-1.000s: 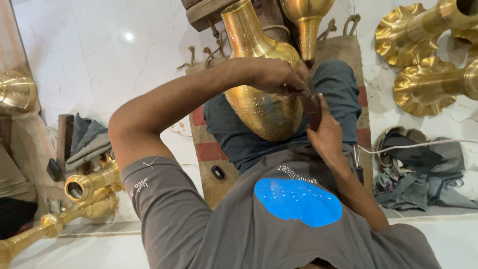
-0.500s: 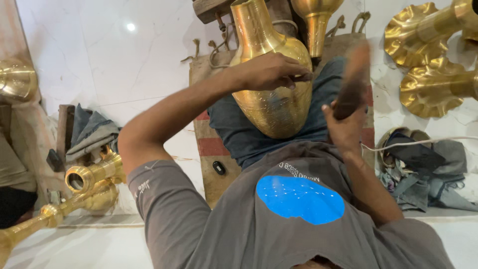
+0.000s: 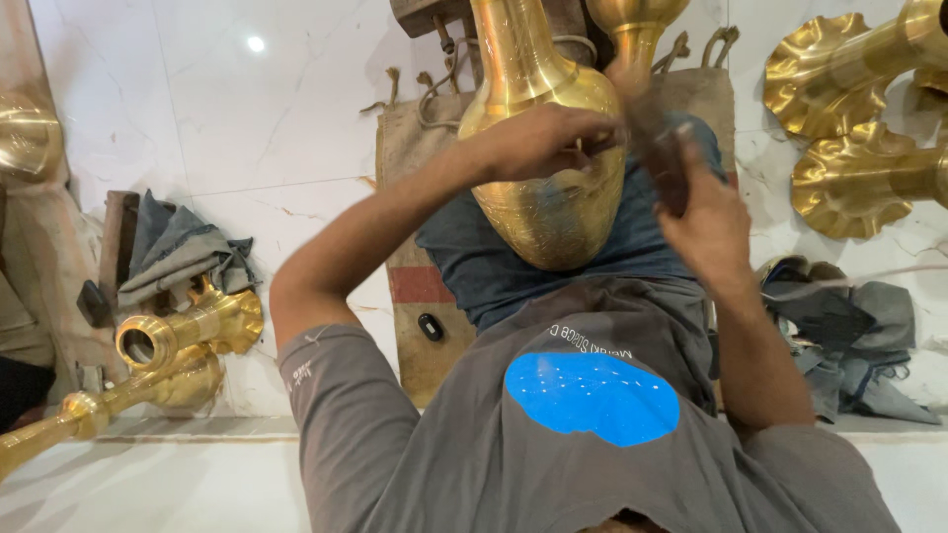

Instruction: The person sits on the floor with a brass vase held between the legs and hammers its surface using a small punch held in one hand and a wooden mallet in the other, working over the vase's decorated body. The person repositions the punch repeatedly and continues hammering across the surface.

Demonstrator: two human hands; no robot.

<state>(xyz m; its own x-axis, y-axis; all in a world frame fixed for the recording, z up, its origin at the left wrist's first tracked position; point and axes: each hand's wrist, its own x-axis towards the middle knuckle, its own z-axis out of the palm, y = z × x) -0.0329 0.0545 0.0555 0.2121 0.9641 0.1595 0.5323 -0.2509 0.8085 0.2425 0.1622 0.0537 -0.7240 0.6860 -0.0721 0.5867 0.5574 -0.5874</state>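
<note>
A large engraved brass vase (image 3: 548, 197) lies across my lap with its neck pointing away from me. My left hand (image 3: 543, 138) rests on the vase's belly, fingers closed on a thin metal punch (image 3: 585, 150) set against the surface. My right hand (image 3: 706, 222) is raised to the right of the vase and grips a dark wooden mallet (image 3: 654, 138), blurred by motion above the vase's shoulder. I wear a grey shirt with a blue patch (image 3: 592, 395) and blue trousers.
A burlap mat (image 3: 410, 158) with a small black object (image 3: 431, 326) lies under me. Fluted brass pieces (image 3: 859, 188) stand at right above grey rags (image 3: 849, 326). Brass stems (image 3: 178, 341) and folded cloth (image 3: 178, 247) lie left. A second brass neck (image 3: 632, 30) stands behind.
My right hand has lifted the mallet off the vase's side and swung it up and forward. My left hand stays on the vase with the punch.
</note>
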